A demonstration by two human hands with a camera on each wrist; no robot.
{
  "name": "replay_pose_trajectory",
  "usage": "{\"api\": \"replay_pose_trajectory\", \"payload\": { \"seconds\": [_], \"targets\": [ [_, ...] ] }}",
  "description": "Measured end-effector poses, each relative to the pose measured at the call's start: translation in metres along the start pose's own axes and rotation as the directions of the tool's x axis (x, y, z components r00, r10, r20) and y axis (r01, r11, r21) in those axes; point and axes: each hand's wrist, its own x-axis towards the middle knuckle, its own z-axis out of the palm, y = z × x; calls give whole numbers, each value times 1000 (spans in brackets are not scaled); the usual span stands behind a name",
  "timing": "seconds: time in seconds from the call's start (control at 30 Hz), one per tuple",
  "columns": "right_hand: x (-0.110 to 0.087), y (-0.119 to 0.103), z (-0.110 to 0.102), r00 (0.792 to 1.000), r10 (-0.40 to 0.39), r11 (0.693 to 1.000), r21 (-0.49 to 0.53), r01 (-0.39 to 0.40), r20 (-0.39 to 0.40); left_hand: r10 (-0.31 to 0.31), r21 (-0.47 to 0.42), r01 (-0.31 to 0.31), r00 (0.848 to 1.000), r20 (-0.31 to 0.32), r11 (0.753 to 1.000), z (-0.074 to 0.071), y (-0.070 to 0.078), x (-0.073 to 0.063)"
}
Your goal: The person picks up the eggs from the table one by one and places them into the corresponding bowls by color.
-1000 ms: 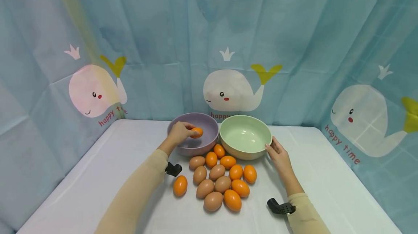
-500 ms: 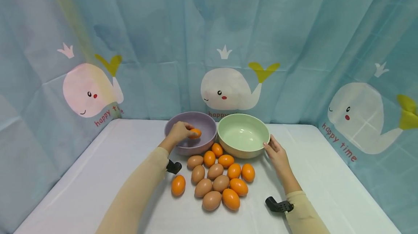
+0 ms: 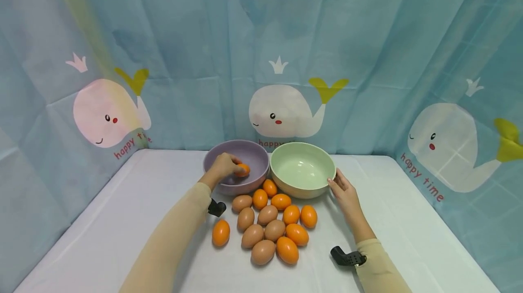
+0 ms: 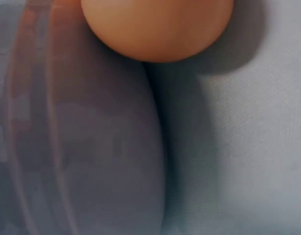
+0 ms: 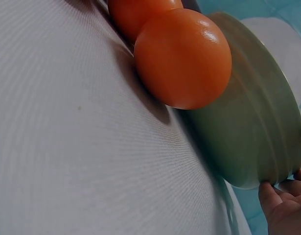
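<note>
My left hand [image 3: 224,166] reaches over the near left rim of the purple bowl [image 3: 261,159] and pinches an orange egg [image 3: 244,170] inside it. My right hand [image 3: 346,193] holds the near right side of the green bowl [image 3: 304,166], thumb by the rim and fingers along the outer wall. The right wrist view shows fingertips [image 5: 270,196] against that wall. The green bowl has nothing in it. In the left wrist view a brown egg [image 4: 160,29] sits beside the purple bowl's wall [image 4: 111,147]; the left hand is out of that frame.
In front of the bowls, several brown eggs [image 3: 267,215] and orange eggs [image 3: 297,235] lie in a cluster on the white table [image 3: 122,220]. A lone orange egg [image 3: 221,233] lies left of them. A whale-print curtain [image 3: 204,57] hangs behind and at both sides.
The orange egg in my left hand has sunk slightly lower inside the purple bowl. My right hand keeps its hold on the green bowl. The whole head view has shifted slightly.
</note>
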Motion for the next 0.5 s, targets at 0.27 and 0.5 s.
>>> {"api": "replay_pose_trajectory", "payload": {
  "seconds": [0.27, 0.5],
  "targets": [
    [0, 1, 0, 1000, -1, 1000, -7, 1, 0, -5, 15, 5, 1000, 17, 1000, 1, -1, -2],
    [-2, -1, 1, 1000, -2, 1000, -7, 2, 3, -7, 11, 7, 1000, 12, 1000, 1, -1, -2]
  ]
}}
